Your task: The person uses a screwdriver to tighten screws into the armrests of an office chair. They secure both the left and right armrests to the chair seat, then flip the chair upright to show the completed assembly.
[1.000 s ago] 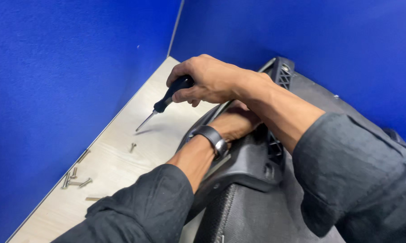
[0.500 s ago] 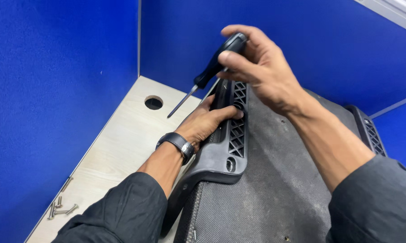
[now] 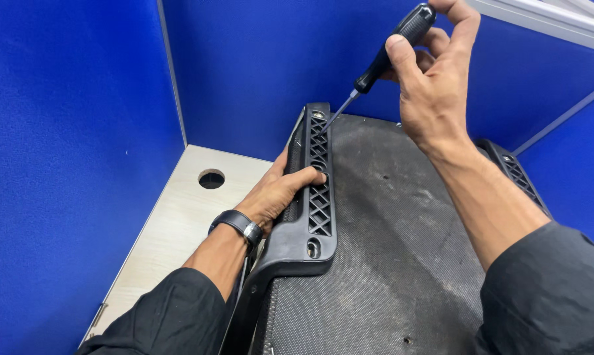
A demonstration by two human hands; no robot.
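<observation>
A black plastic armrest bracket (image 3: 318,197) with a lattice pattern lies along the left edge of a dark fabric-covered seat panel (image 3: 389,250). My left hand (image 3: 277,190), with a dark wristband, grips the bracket's outer side, thumb on the lattice. My right hand (image 3: 432,72) holds a black-handled screwdriver (image 3: 382,62) raised at the top of the view. Its tip points down at the bracket's far end, near a screw hole (image 3: 318,115). A second lattice bracket (image 3: 514,174) shows at the panel's right edge.
A pale wooden desk (image 3: 178,223) with a round cable hole (image 3: 211,178) lies to the left. Blue partition walls (image 3: 73,131) close in on the left and the back. A screw hole (image 3: 312,247) sits at the bracket's near end.
My view has shifted up and right, away from the loose screws on the desk. My right hand carried the screwdriver from the desk side up over the bracket's far end. My left hand stays on the bracket.
</observation>
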